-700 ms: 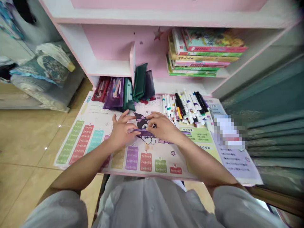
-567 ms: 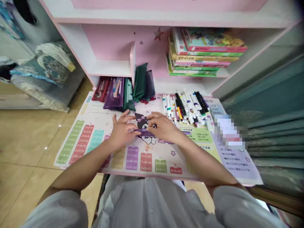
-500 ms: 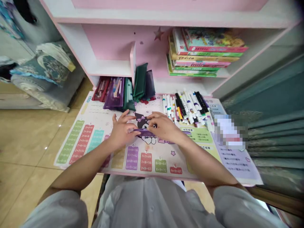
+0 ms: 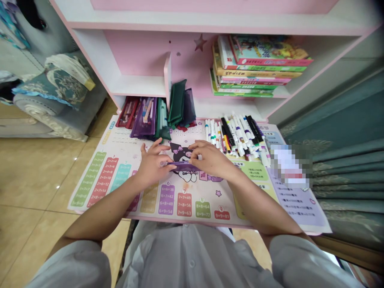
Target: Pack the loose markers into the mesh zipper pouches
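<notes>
A: Where is the purple pouch [image 4: 188, 166] held?

B: Over the cartoon figure [image 4: 180, 151] near the middle of the surface [image 4: 226, 200]. Its left end is pinched between thumb and finger of the left hand [image 4: 153, 162]; toward three o'clock, its upper edge is gripped by the fingers of the right hand [image 4: 208, 159]. Whether anything is contained in it cannot be told.

A: And the surface?

B: It is printed with multiplication tables [image 4: 166, 200], ranged from eight o'clock through six to five. At three, a pale item [image 4: 289, 166] is blurred beyond recognition.

A: Which containers are seen?

B: Between ten and eleven, a red pouch [image 4: 129, 114], a violet pouch [image 4: 144, 125] and a green pouch [image 4: 163, 120] are set side by side, with pens visible inside. At twelve, dark pouches [image 4: 177, 103] are propped beside the divider [image 4: 167, 76]. Loose markers [image 4: 238, 136] are heaped at two.

A: Farther out?

B: Books [image 4: 258, 74] are stacked on the shelf at one; a cushion [image 4: 64, 84] is seen at ten, tiled floor [image 4: 33, 172] at nine, a curtain [image 4: 345, 160] at three.
</notes>
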Available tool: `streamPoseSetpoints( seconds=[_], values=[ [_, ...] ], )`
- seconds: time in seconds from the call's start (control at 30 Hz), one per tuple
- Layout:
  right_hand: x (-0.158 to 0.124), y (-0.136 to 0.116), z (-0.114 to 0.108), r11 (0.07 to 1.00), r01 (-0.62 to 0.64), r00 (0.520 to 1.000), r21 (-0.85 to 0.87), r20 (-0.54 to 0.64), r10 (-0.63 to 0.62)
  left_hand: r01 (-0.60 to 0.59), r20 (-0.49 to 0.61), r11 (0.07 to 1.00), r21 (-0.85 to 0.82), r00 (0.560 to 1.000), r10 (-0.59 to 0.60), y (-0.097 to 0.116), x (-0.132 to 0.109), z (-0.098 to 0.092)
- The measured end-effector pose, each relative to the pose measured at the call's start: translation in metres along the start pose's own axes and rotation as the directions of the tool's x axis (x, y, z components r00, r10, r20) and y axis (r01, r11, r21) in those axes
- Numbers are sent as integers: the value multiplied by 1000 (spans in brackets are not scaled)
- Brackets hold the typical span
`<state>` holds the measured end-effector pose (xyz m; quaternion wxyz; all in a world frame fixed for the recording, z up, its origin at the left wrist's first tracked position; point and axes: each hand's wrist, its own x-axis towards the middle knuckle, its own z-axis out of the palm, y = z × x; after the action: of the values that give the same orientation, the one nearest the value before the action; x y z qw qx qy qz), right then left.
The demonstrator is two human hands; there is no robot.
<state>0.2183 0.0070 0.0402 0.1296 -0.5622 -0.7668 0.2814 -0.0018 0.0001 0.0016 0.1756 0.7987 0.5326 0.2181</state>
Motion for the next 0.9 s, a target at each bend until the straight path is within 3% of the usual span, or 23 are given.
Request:
streamPoseSetpoints(
  seconds=[0.9],
  values=[
    [-2,12,-12,999,4,1000,-45,13,-4,31,27,999,-19,999,-31,-3,1,-4]
  ],
)
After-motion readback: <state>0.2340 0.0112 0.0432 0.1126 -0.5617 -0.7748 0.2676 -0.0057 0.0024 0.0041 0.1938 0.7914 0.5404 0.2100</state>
